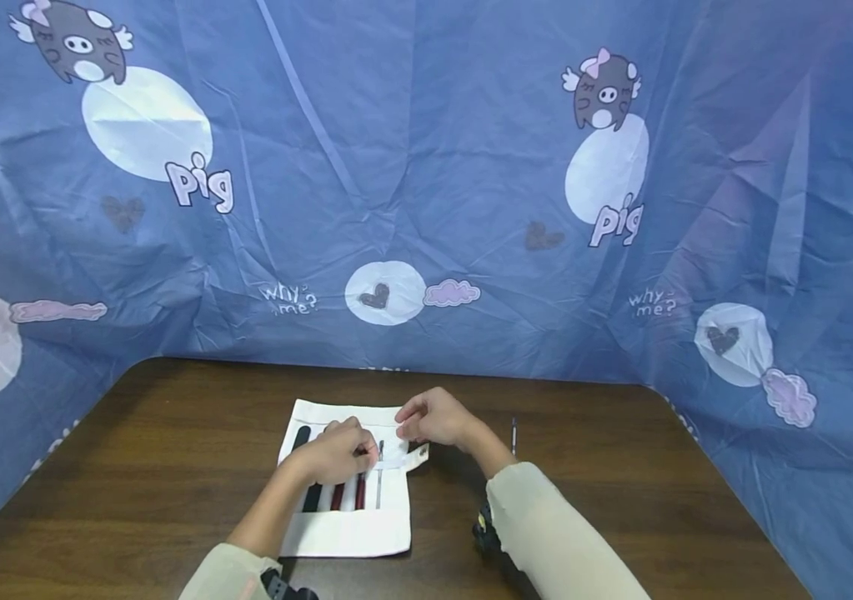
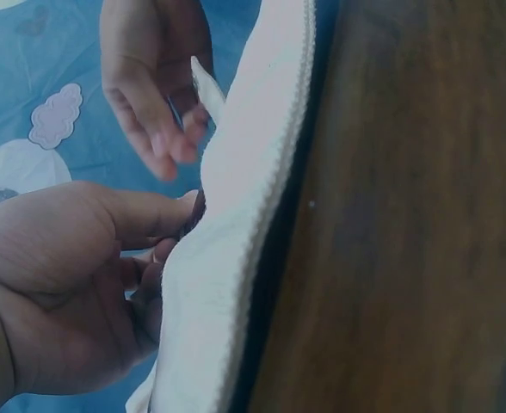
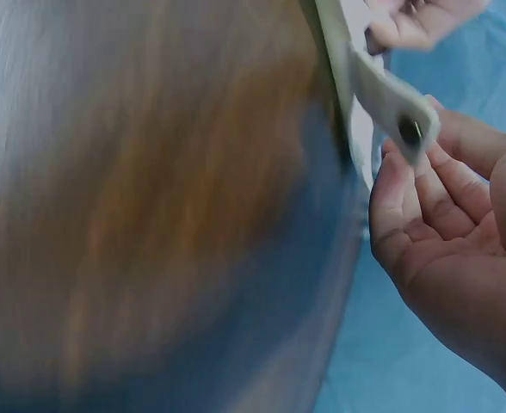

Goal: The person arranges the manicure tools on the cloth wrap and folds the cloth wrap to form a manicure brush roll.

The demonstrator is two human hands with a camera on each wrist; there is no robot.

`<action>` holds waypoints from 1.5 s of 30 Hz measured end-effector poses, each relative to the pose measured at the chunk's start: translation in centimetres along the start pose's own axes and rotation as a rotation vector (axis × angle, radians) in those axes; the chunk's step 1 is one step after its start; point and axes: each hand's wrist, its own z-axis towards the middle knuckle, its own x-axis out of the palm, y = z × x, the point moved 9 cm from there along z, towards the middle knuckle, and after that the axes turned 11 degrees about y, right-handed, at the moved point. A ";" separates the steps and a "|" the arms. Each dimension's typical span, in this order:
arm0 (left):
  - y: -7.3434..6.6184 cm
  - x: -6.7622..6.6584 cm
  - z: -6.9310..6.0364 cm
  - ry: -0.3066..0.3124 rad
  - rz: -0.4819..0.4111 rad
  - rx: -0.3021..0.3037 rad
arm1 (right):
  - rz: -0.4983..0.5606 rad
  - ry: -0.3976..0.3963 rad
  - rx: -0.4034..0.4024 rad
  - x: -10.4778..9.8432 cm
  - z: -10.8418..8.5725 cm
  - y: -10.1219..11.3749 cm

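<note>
A white fabric tool roll (image 1: pixel 351 533) lies opened flat on the table with several slim tools in its slots. Among them are black-handled tools (image 1: pixel 312 498), a dark red tool (image 1: pixel 360 492) and a thin metal tool (image 1: pixel 378 492). My left hand (image 1: pixel 336 452) is over the roll, thumb and fingers pinching the upper end of a dark, slender tool (image 2: pixel 199 209), seemingly the dark red one; its tip is mostly hidden. Beside the roll's upper right edge, my right hand (image 1: pixel 435 418) hovers with loosely bent fingers, close to the snap strap (image 3: pixel 399 112), with nothing visible in it.
Another slim metal tool (image 1: pixel 514 435) lies on the brown wooden table (image 1: pixel 636 500), right of the roll and partly behind the right forearm. A blue printed curtain (image 1: pixel 426 208) hangs behind the table's far edge.
</note>
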 end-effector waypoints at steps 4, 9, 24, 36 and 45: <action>0.1 -0.1 -0.1 -0.002 -0.043 0.015 | -0.006 -0.037 -0.025 -2.3 -1.2 0.0; -0.5 -0.5 -0.3 -0.005 -0.053 0.073 | -0.032 -0.114 -0.007 -5.7 -2.6 -1.5; -2.5 -0.4 1.0 0.008 -0.062 0.131 | -0.163 -0.279 0.105 -12.4 -7.1 -7.1; -2.1 0.1 1.2 0.040 -0.064 0.073 | -0.194 -0.248 0.265 -12.7 -9.0 -10.8; -1.6 0.3 1.7 0.061 -0.068 0.060 | -0.161 -0.223 0.217 -12.1 -8.7 -10.7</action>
